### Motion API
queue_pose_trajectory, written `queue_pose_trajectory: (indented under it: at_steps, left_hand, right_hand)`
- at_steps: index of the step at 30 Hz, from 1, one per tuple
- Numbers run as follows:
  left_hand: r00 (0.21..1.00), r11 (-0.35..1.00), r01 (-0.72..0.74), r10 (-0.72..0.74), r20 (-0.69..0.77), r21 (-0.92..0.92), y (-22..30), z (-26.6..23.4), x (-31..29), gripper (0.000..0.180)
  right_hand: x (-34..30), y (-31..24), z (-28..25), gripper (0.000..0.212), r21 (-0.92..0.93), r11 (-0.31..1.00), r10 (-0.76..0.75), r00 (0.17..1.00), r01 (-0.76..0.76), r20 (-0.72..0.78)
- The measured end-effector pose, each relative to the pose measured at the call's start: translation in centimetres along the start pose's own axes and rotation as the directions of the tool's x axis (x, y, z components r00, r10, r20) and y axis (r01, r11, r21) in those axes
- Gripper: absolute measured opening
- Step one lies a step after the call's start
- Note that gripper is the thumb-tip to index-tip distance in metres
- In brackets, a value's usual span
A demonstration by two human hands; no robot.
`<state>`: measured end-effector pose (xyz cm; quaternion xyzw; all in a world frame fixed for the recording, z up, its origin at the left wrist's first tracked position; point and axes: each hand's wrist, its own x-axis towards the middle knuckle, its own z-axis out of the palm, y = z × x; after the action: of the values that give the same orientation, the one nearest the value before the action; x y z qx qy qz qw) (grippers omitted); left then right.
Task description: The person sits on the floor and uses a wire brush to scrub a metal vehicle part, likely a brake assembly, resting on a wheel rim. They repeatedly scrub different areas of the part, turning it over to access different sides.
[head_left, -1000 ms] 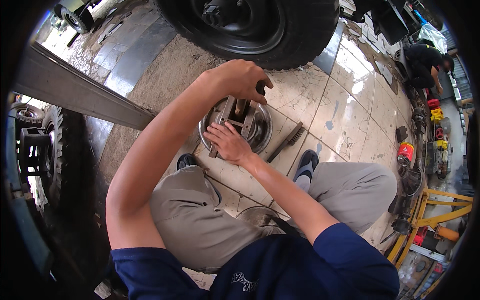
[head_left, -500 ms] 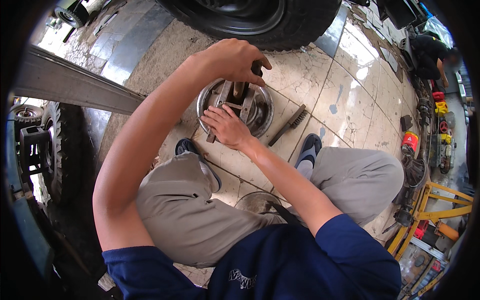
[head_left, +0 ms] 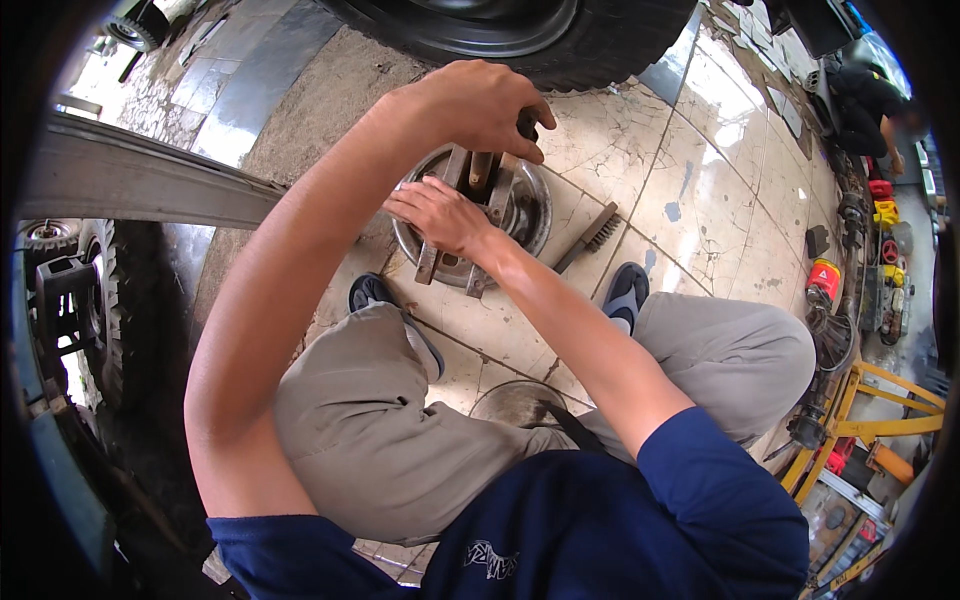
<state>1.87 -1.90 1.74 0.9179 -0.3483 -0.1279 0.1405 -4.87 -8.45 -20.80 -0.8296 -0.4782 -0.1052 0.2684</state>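
A round metal drum or wheel part [head_left: 543,212] lies on the tiles between my feet. Across it run two parallel metal bars [head_left: 427,264], with a brassy upright cylinder [head_left: 480,170] between them. My left hand [head_left: 492,108] reaches over from the far side, its fingers curled around a dark upright metal piece [head_left: 526,124] above the drum, mostly hidden by the hand. My right hand [head_left: 445,218] lies over the bars with its fingers stretched out to the left, past the left bar. Right of the drum, a wire brush [head_left: 588,238] rests bristles sideways on the floor.
A large black tyre [head_left: 620,50] stands just beyond the drum. A grey metal beam [head_left: 150,175] crosses at left. On the right are a red and yellow can [head_left: 823,280], a yellow metal frame [head_left: 880,430], a long axle and scattered tools. A person [head_left: 865,110] crouches at the far right.
My right hand has slid left and slightly away from me, uncovering more of the right bar. My left hand has shifted a little right and farther out, still gripping the dark piece.
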Motion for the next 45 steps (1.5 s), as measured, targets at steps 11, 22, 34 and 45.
queue_pose_trajectory:
  at_steps: [11, 22, 34, 45]
  left_hand:
    - [0.999, 1.0, 0.028, -0.028, 0.04, -0.002, 0.3, -0.1, -0.9, 0.047]
    - [0.997, 0.997, 0.07, -0.069, -0.023, 0.023, 0.9, 1.2, -2.9, 0.041]
    - [0.992, 0.996, 0.055, -0.047, 0.118, -0.065, 1.6, -1.3, -1.7, 0.054]
    - [0.9, 0.976, 0.105, -0.013, 0.437, -0.189, 1.2, -1.4, 1.0, 0.074]
  right_hand:
    - [2.2, 0.7, -1.8, 0.029, 0.169, 0.951, 0.202, 0.933, -0.26, 0.298]
    - [2.8, 0.6, -1.0, 0.029, 0.311, 0.927, 0.184, 0.977, -0.208, 0.107]
    - [-6.4, -3.7, -1.8, 0.049, 0.04, 0.983, 0.183, 0.981, -0.18, -0.066]
    - [-7.8, -4.3, -2.1, 0.045, 0.041, 0.936, 0.353, 0.925, -0.351, -0.141]
